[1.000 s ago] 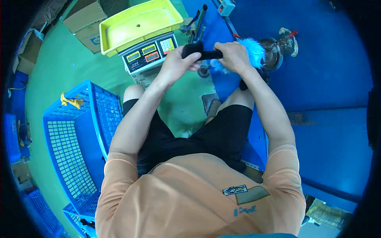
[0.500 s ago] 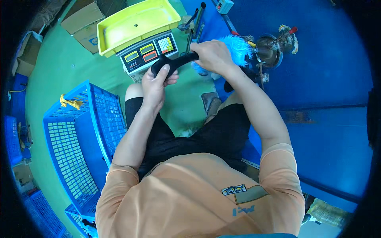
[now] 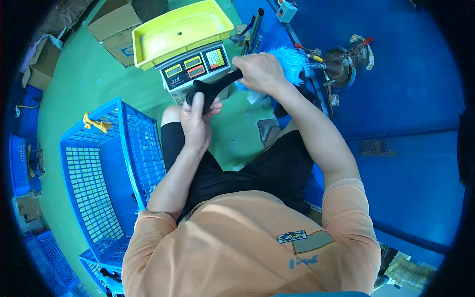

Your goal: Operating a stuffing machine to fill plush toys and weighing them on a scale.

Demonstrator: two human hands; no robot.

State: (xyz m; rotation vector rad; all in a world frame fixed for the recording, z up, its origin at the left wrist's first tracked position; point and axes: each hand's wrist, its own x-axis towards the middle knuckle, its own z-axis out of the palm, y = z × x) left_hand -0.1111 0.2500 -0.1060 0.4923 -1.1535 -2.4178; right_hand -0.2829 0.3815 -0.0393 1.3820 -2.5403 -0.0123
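Observation:
Both my hands hold a black piece [image 3: 216, 89] in front of the scale, above my knees. It has a narrow stem and a wider, forked end; its exact kind I cannot make out. My left hand [image 3: 196, 119] pinches the wide end, thumb on top and the other fingers underneath. My right hand [image 3: 261, 72] is closed round the narrow stem, hiding that end. Just beyond the right hand is a fluffy bright blue thing [image 3: 291, 63], partly covered by the hand and forearm.
A scale [image 3: 194, 69] carries a yellow tray [image 3: 180, 34]. To my left stands a blue plastic basket [image 3: 111, 183] with a yellow cloth strip [image 3: 96, 123] on its rim. A metal fixture [image 3: 341, 67] sits on the blue surface [image 3: 405, 74] at right. Cardboard boxes [image 3: 116, 32] lie at far left.
The view has shifted slightly, so the scale and basket appear farther right. Both hands have drawn a little toward my body with the black piece, keeping their hold on it.

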